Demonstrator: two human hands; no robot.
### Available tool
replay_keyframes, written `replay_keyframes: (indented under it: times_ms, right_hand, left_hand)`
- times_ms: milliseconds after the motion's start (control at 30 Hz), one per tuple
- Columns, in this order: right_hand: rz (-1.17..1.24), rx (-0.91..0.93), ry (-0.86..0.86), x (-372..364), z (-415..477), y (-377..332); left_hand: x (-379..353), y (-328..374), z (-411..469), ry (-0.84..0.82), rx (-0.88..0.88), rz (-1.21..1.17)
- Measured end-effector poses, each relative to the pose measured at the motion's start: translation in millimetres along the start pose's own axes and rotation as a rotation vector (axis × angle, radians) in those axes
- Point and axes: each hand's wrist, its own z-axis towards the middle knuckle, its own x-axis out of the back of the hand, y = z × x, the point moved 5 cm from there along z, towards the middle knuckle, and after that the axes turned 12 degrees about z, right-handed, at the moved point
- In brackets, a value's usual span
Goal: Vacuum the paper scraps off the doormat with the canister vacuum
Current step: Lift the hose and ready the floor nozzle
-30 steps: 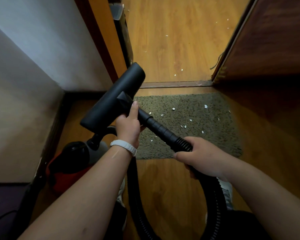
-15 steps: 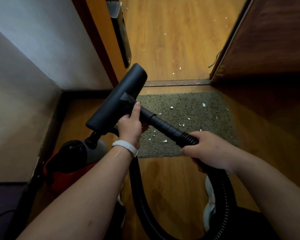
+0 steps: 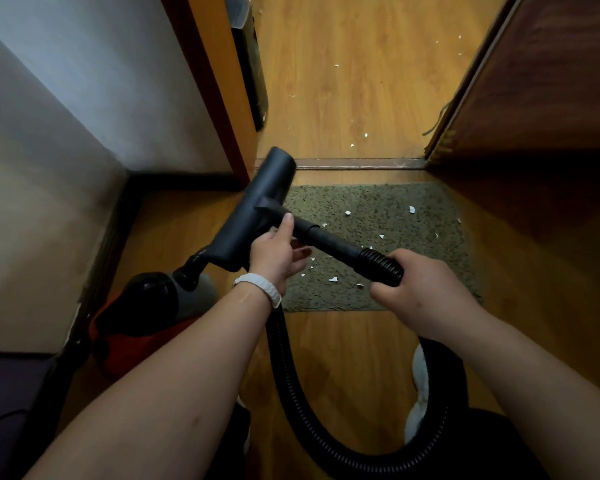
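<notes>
Black plastic floor head (image 3: 257, 216), long and flat: is being held in the air above the left edge of the doormat (image 3: 378, 202), its far end pointing toward the metal threshold strip (image 3: 361, 163) that is running just beyond the doormat's far edge

Left hand (image 3: 274, 258): is gripping the floor head at the neck where the rigid tube (image 3: 329, 241) is joining it, thumb lying up along the neck, fingers curling underneath; a white wristband (image 3: 258, 284) is sitting on the wrist

Right hand (image 3: 420, 292): is clamping round the ribbed hose (image 3: 302, 393) at its upper end, above the doormat's near edge; the two hands are working apart, with the bare length of tube between them

Hose, black, corrugated: is looping down from the right hand over the wooden floor (image 3: 354, 358) on the near side of the doormat, then rising behind the left wrist

Canister vacuum (image 3: 142, 313), red and black: is standing on the floor to the left of the doormat, toward its near side

Paper scraps (image 3: 412, 209), white, small: are lying scattered across the doormat, mostly over its middle and right; a few more are lying beyond the threshold strip

Doormat, olive-grey, speckled: is lying flat on the floor, with a dark wooden door (image 3: 534, 81) rising to its right and a pale wall (image 3: 84, 98) to its left
</notes>
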Motion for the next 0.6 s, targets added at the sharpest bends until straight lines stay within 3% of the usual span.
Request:
replay_keyframes:
  times_ms: [200,333,433,600]
  right_hand:
    - [0.014,-0.031,0.002,-5,17,-19]
    - [-0.016,0.006,0.004,-18,23,-42]
    - [-0.028,0.048,-0.027,-41,25,-61]
    - [-0.013,0.120,-0.116,-90,24,-93]
  left_hand:
    - [43,0,-13,-0.092,-0.141,0.490]
    - [121,7,-19,0.051,-0.326,0.936]
    - [192,0,-19,0.148,-0.271,1.039]
    - [312,-54,-11,0.298,-0.076,0.981]
